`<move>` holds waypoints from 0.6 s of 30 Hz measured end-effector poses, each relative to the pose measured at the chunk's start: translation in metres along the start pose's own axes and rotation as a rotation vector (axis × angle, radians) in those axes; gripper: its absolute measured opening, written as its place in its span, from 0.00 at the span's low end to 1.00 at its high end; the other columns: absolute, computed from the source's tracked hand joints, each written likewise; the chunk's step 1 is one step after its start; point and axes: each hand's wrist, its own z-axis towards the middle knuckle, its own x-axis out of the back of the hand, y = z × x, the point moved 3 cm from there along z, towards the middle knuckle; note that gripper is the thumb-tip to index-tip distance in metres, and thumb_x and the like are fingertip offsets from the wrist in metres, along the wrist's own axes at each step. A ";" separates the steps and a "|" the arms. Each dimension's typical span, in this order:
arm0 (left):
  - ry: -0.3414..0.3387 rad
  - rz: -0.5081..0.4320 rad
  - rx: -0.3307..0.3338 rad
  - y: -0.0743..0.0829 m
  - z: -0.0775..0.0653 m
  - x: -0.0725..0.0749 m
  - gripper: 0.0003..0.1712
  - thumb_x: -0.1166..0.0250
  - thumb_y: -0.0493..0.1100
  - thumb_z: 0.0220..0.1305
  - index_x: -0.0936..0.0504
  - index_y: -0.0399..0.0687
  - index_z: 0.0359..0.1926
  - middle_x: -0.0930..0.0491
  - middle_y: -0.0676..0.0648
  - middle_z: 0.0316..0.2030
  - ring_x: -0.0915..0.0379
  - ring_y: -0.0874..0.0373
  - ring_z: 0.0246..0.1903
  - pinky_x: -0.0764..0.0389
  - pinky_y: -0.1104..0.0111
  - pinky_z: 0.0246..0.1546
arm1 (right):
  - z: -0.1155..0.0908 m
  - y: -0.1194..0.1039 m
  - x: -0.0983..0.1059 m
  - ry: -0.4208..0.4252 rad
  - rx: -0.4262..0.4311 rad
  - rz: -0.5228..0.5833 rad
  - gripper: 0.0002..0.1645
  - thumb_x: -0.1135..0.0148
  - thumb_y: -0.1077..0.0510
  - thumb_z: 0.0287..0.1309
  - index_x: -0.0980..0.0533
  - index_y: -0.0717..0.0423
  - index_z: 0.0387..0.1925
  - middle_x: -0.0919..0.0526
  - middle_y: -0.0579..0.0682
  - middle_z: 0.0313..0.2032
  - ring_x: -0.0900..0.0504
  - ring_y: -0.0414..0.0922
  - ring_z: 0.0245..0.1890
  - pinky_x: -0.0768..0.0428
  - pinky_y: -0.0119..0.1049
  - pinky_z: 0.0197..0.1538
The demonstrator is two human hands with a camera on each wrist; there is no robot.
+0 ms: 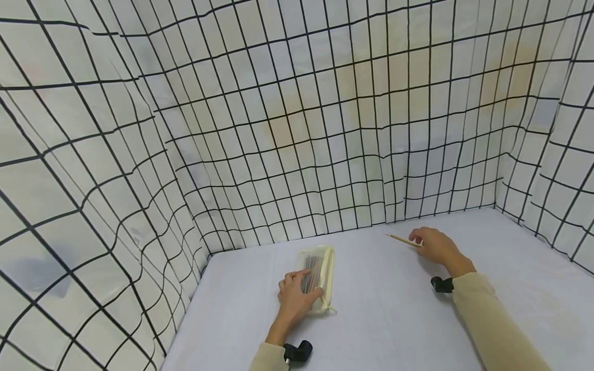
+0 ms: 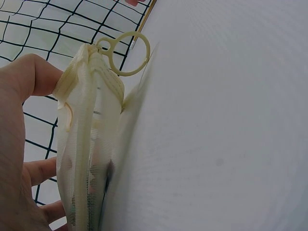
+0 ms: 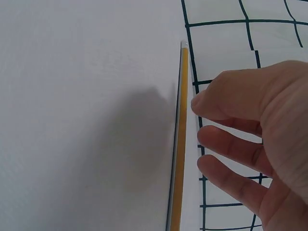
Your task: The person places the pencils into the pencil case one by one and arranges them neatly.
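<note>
A cream zip pouch point(image 1: 326, 273) with a see-through mesh face lies on the white table, dark thin shapes showing inside. On its upper side rests my left hand point(image 1: 295, 294), the thumb near the zip edge and the fingers spread over the mesh. The left wrist view shows the zip side of the pouch point(image 2: 82, 144) and a ring pull point(image 2: 115, 50) at its end. Farther right, a yellow pencil point(image 1: 402, 240) lies flat on the table. Just beside the pencil point(image 3: 179, 159), my right hand point(image 3: 240, 134) hovers with loosely bent fingers and a visible gap from it.
A white cloth covers the table point(image 1: 371, 314). White walls point(image 1: 297, 129) with a black grid surround its back and sides. A small black camera point(image 1: 299, 352) is strapped to the left wrist and another point(image 1: 442, 284) to the right.
</note>
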 end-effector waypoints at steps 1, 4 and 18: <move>-0.001 -0.001 0.001 0.000 0.000 0.000 0.40 0.32 0.55 0.47 0.22 0.52 0.64 0.32 0.37 0.63 0.43 0.38 0.63 0.41 0.37 0.60 | 0.000 0.001 0.000 -0.006 -0.003 -0.004 0.18 0.34 0.67 0.54 0.19 0.59 0.48 0.15 0.57 0.41 0.18 0.52 0.39 0.20 0.50 0.40; -0.002 0.000 0.003 0.000 0.000 0.000 0.40 0.32 0.55 0.47 0.22 0.52 0.65 0.33 0.37 0.63 0.42 0.39 0.63 0.42 0.37 0.61 | -0.001 0.002 -0.001 -0.024 -0.015 -0.007 0.17 0.35 0.68 0.55 0.18 0.59 0.48 0.15 0.57 0.41 0.18 0.52 0.39 0.20 0.50 0.41; -0.004 0.007 -0.005 0.001 -0.002 0.001 0.40 0.33 0.56 0.48 0.23 0.52 0.65 0.32 0.37 0.63 0.42 0.39 0.62 0.41 0.37 0.60 | -0.003 0.008 -0.004 -0.050 -0.029 -0.013 0.13 0.35 0.67 0.58 0.18 0.58 0.46 0.15 0.56 0.41 0.18 0.53 0.40 0.20 0.52 0.42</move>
